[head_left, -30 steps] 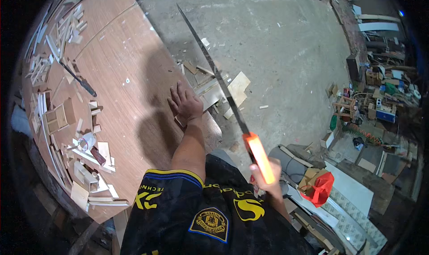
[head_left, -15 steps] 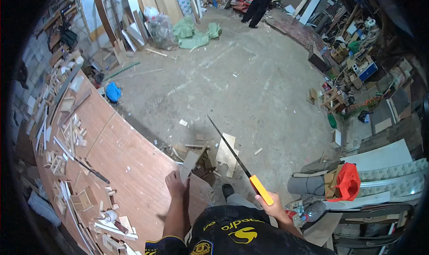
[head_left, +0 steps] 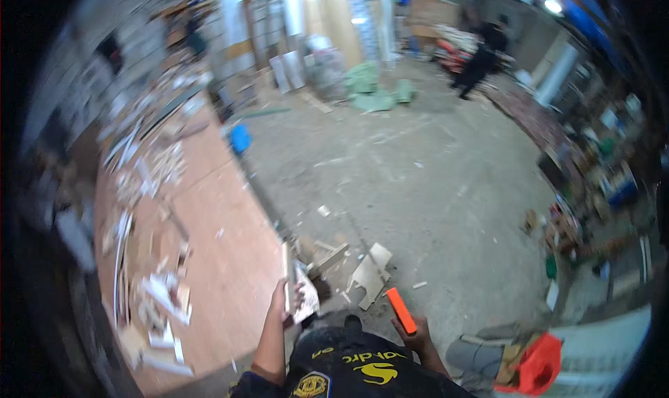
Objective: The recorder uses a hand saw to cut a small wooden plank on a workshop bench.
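My right hand (head_left: 416, 332) is closed around the orange handle (head_left: 401, 310) of a handsaw. Its thin dark blade (head_left: 368, 247) points away from me over the floor and is smeared by motion. Beside the workbench's edge, my left hand (head_left: 282, 299) grips a flat piece of wood (head_left: 287, 276), which stands on end with its pale narrow edge showing. The fingers wrap round its right side. The saw blade and this wood are apart.
The long reddish-brown workbench (head_left: 223, 258) on my left carries small wooden parts and offcuts (head_left: 164, 297). Wood scraps (head_left: 373, 276) lie on the floor ahead. A red bag (head_left: 540, 363) sits at lower right. Another person (head_left: 481, 56) stands at the far right, near stacked materials.
The view has turned left and blurred. My left hand has raised the wood from the bench edge and turned it on end. My right hand still holds the saw, its handle turned.
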Demonstrator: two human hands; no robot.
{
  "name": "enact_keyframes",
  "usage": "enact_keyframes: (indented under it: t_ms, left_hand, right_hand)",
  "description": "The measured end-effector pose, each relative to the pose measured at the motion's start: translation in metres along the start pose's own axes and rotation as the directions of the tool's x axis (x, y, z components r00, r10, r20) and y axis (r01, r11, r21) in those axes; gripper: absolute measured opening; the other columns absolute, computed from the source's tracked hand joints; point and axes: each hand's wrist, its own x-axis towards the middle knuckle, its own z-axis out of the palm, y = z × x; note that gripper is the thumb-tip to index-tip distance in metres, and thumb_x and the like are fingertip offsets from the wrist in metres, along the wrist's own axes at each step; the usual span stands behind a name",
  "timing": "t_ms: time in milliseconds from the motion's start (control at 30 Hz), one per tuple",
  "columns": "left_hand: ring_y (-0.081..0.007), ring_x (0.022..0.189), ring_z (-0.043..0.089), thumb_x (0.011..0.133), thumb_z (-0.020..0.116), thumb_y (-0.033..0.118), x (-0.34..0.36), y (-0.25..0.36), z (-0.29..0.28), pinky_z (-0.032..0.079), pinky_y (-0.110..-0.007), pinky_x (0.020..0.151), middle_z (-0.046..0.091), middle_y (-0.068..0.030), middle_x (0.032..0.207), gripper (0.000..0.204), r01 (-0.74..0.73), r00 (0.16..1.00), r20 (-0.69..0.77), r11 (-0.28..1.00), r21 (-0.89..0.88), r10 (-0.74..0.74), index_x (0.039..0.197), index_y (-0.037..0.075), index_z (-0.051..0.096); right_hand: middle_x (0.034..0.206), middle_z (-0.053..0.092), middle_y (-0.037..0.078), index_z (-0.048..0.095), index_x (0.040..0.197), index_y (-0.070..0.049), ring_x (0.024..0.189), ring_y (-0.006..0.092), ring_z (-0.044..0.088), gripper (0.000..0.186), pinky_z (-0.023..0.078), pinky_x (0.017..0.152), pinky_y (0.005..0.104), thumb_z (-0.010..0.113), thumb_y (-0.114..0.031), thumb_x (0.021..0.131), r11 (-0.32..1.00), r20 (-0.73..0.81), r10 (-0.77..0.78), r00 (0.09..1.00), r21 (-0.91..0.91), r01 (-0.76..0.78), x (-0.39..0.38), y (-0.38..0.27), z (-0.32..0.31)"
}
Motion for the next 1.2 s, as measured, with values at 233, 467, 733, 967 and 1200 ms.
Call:
enact_keyframes:
  t_ms: [233,467,733,967,1200]
  left_hand:
    - [-0.0139,0.057,0.051,0.095,0.046,0.045,-0.093,-0.032,0.047,0.044,-0.028,0.049,0.06,-0.0095,0.089,0.048,-0.4,0.896,-0.218,0.916,-0.014,0.387,0.118,0.003,0.048]
    - [-0.0249,0.079,0.066,0.094,0.043,0.031,-0.228,-0.057,0.07,0.058,-0.037,0.064,0.059,-0.019,0.122,0.055,-0.747,0.663,-0.215,0.654,-0.118,0.717,0.138,-0.003,0.037]
    - [-0.027,0.066,0.068,0.094,0.058,0.029,-0.316,-0.088,0.077,0.059,-0.036,0.058,0.065,-0.0166,0.089,0.044,-0.823,0.518,-0.318,0.564,0.068,0.794,0.125,0.001,0.045]
    - [-0.0124,0.038,0.052,0.077,0.062,0.065,-0.352,-0.093,0.022,0.042,-0.022,0.031,0.057,-0.0101,0.078,0.086,-0.865,0.469,-0.172,0.49,0.105,0.866,0.129,0.001,0.039]
    - [-0.0064,0.04,0.036,0.083,0.066,0.048,-0.419,-0.082,-0.013,0.031,-0.019,0.028,0.042,-0.0019,0.082,0.092,-0.806,0.591,-0.035,0.587,-0.079,0.806,0.142,-0.004,0.019]
  right_hand:
    - [0.059,0.052,0.012,0.056,0.076,0.0,0.05,0.0235,0.049,0.024,0.041,0.051,0.037,0.069,-0.017,0.086,1.0,0.178,-0.024,0.984,0.001,0.024,0.025,0.055,-0.011]
    - [0.055,0.049,-0.001,0.054,0.073,-0.002,0.05,0.0086,0.045,0.029,0.037,0.048,0.0291,0.064,-0.022,0.09,0.973,0.415,-0.229,0.88,0.076,0.218,0.066,0.028,0.021]
    - [0.055,0.047,-0.001,0.053,0.072,-0.002,0.05,0.0086,0.043,0.03,0.036,0.048,0.0288,0.065,-0.023,0.091,0.945,0.539,-0.326,0.776,0.203,0.256,0.05,-0.033,0.09]
    - [0.06,0.055,0.011,0.06,0.079,0.003,0.054,0.0153,0.05,0.022,0.042,0.053,0.0337,0.065,-0.017,0.089,0.959,0.56,-0.278,0.78,0.113,0.26,0.018,-0.057,0.125]
    - [0.059,0.047,0.006,0.056,0.077,0.003,0.057,0.0123,0.043,0.025,0.039,0.055,0.0314,0.062,-0.017,0.09,0.98,0.462,-0.194,0.865,0.055,0.19,-0.016,-0.066,0.175]
